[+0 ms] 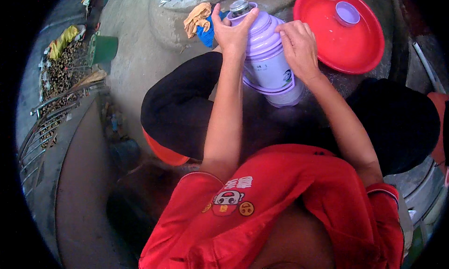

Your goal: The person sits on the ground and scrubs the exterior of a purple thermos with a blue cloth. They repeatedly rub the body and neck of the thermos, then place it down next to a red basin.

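Observation:
A purple plastic thermos flask (266,64) is tilted between my knees, its neck pointing away from me. My left hand (233,36) grips the shoulder and neck, with thumb and fingers spread around the rim beside the glass-like stopper or mouth (240,6). My right hand (298,44) rests on the flask's ribbed shoulder at its right side, fingertips bent against the plastic; whether it pinches anything there cannot be seen. The purple carrying handle (272,92) hangs across the lower body, which bears printed writing.
A red plastic basin (368,58) with a purple cup (347,13) in it stands at the upper right. An orange cloth (198,18) and a blue cloth (206,34) lie left of the flask. Farther left are a green bucket (106,49) and a metal rack (38,135).

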Tool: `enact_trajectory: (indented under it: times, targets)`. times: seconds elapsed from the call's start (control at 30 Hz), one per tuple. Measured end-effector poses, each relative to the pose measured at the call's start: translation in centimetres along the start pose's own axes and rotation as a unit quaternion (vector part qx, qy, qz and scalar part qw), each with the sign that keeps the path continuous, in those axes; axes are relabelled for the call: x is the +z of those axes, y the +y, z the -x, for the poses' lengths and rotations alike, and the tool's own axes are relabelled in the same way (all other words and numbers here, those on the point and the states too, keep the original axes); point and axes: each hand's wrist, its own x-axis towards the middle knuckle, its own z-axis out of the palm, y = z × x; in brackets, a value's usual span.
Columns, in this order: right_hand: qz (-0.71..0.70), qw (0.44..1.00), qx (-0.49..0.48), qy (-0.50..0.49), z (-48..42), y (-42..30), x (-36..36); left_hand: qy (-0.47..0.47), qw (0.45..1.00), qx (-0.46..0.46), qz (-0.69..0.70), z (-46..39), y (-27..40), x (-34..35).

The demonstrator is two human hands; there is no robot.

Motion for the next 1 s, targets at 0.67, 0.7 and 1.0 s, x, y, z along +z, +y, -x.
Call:
enact_trajectory:
  times: [0.67,0.7,1.0]
  targets:
    - [0.038,0.998,-0.043,-0.024,-1.0,-0.4,-0.7,-0.015,1.0,0.006,-0.025,0.6,0.3,0.2]
    - [0.039,0.998,-0.033,-0.026,-1.2,-0.1,-0.8,-0.017,1.0,0.001,-0.016,0.5,0.5,0.3]
    - [0.031,0.997,-0.067,-0.036,-0.8,-1.5,-0.5,-0.012,1.0,0.016,-0.014,0.7,0.2,0.7]
